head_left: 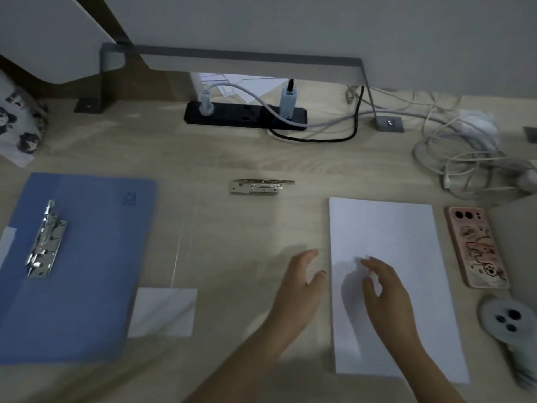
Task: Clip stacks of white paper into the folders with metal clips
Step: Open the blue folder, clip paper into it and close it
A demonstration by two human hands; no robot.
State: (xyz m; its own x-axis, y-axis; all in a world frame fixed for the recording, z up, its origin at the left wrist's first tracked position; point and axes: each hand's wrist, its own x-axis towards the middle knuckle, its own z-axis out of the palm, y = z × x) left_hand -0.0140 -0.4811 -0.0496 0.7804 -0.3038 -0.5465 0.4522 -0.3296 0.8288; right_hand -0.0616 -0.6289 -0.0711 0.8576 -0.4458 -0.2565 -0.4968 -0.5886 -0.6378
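The paper (386, 274) lies flat on the desk (247, 228), right of the folder (75, 266). My left hand (299, 283) and right hand (383, 289) hover open, holding nothing. The stack looks light, floppy and slippery; I judge the long edges the best hold.

Office desk (232, 158): power strip (245, 115), cables (465, 158), folder (87, 257).

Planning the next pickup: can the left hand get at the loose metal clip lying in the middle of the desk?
Probably yes. The left hand is empty and open over bare desk, and nothing lies between it and the loose metal clip ahead of it. The paper stack sits off to its right.
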